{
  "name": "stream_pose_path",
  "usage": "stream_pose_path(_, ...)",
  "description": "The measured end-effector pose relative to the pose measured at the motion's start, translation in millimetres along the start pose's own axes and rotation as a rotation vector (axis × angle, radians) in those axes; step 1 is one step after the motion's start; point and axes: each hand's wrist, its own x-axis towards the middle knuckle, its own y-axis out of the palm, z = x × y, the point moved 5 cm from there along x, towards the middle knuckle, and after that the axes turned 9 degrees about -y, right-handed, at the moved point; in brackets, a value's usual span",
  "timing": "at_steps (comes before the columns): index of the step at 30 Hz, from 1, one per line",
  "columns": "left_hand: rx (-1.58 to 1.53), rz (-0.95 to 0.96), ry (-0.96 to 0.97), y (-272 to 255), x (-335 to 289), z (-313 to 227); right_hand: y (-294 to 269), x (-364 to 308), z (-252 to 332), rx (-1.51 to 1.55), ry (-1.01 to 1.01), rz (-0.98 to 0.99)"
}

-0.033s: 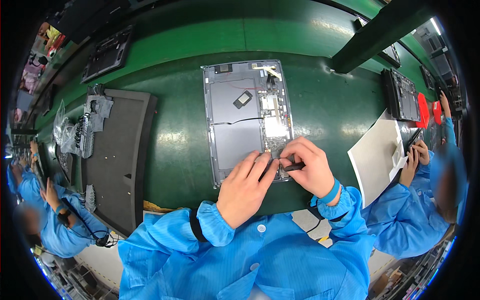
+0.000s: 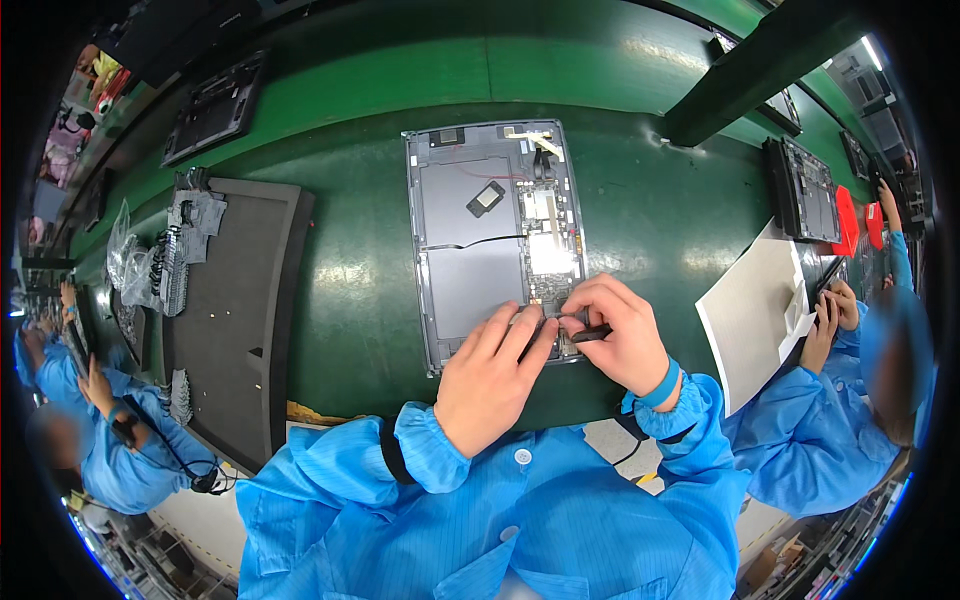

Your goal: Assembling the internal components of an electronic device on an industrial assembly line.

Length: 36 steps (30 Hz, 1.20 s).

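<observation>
An opened laptop base (image 2: 465, 300), a grey metal shell with its circuit board (image 2: 540, 212) along the right side, lies on the green bench in front of me. My left hand (image 2: 492, 370) rests over its near edge, fingers bent and close together; a dark piece shows between thumb and forefinger, too covered to name. Beside it, my right hand (image 2: 622, 335) pinches a slim black piece (image 2: 590, 333) over the board's lower right corner. The fingertips of both hands nearly meet there. A small black speaker-like part (image 2: 486, 199) lies loose inside the shell, above a black cable (image 2: 475, 242).
To the left stands a dark foam-lined tray (image 2: 235, 300) with grey parts (image 2: 185, 245) and clear plastic bags (image 2: 130, 260) beside it. White sheets (image 2: 750, 310) and stacked laptop bases (image 2: 805, 190) are at right. A dark post (image 2: 760, 70) rises behind. Co-workers sit on both sides.
My hands and the laptop base show no visible movement. At the left, a co-worker's hand has shifted slightly.
</observation>
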Motion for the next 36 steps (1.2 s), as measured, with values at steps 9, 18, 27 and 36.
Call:
stream_pose_path(9,-0.029,-0.040,0.076,-7.8,9.5,6.7,-15.7,-16.5,-11.2,-0.012,0.101,-0.326)
stream_pose_path(18,-0.011,0.037,0.192,-3.0,27.1,11.5,-4.2,-27.2,-16.5,0.102,0.293,-0.236)
stream_pose_path(27,-0.003,-0.003,0.196,-3.2,23.1,11.3,-4.8,-26.1,-17.1,0.130,0.270,-0.229)
stream_pose_path(36,0.024,-0.020,0.109,-1.4,12.7,3.8,-3.6,-26.9,-19.8,0.139,0.260,-0.226)
